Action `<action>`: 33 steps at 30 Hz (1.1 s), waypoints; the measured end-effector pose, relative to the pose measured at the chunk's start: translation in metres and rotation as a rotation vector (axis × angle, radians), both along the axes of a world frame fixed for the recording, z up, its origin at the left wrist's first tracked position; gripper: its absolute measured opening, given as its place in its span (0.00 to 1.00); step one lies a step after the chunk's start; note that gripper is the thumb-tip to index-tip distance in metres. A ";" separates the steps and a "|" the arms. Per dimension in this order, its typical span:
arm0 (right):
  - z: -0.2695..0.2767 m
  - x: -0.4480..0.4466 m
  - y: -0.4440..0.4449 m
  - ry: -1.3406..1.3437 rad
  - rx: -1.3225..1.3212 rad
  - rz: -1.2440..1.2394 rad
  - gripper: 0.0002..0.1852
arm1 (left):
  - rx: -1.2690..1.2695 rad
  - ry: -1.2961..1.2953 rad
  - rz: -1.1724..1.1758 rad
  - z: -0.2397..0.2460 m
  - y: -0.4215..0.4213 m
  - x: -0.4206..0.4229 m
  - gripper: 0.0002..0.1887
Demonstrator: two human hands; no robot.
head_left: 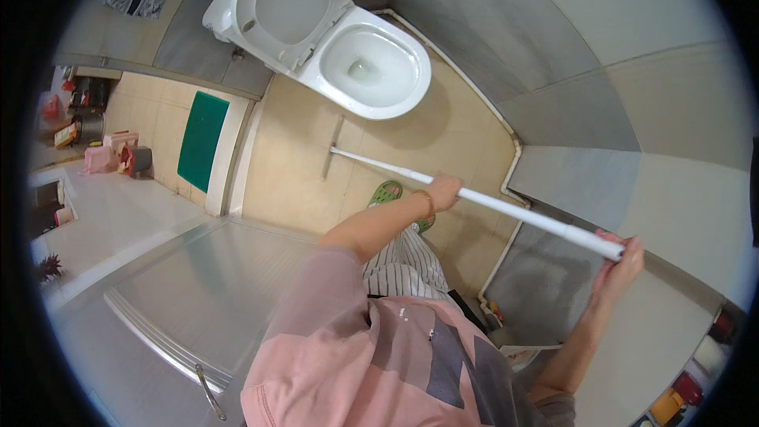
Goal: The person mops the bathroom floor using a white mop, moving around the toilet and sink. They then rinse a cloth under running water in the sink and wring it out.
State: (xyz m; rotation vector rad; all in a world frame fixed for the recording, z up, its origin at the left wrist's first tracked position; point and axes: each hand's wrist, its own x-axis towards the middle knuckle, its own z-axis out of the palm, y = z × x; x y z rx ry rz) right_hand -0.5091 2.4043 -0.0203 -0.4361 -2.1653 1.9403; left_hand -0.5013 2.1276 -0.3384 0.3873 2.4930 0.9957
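A long white pole of a floor squeegee or flat mop (516, 207) runs slantwise across the view. My left hand (445, 191) grips it partway along, below a joint in the tube. Near its upper end, at the right, my right hand (619, 264) is wrapped around the pole. The narrow grey head (333, 148) rests on the beige tiled floor, left of the white toilet bowl (376, 65). Green clogs (386, 191) are on my feet, just below the pole.
The toilet's lid and seat (284, 0) stand raised. Grey wall tiles and a white pipe (504, 175) bound the right side. A green mat (203, 141) lies beyond the door sill (234, 154). A glass-panelled door (201, 284) stands at lower left. Bottles (688, 388) line the lower right.
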 end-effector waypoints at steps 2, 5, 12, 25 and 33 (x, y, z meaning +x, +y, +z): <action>0.025 -0.022 0.038 -0.011 0.094 -0.027 0.15 | 0.124 0.100 0.029 0.012 0.044 -0.017 0.06; 0.059 -0.050 0.081 0.003 0.173 0.000 0.15 | 0.207 0.093 0.069 0.035 0.095 -0.042 0.05; 0.121 -0.089 0.130 0.028 0.294 0.109 0.14 | 0.385 0.132 0.161 0.081 0.161 -0.093 0.06; 0.175 -0.133 0.113 0.364 0.603 0.690 0.15 | 0.608 0.385 0.329 0.134 0.146 -0.088 0.09; 0.098 -0.123 0.064 0.034 0.323 0.617 0.12 | 0.324 0.013 0.422 0.094 0.081 -0.033 0.08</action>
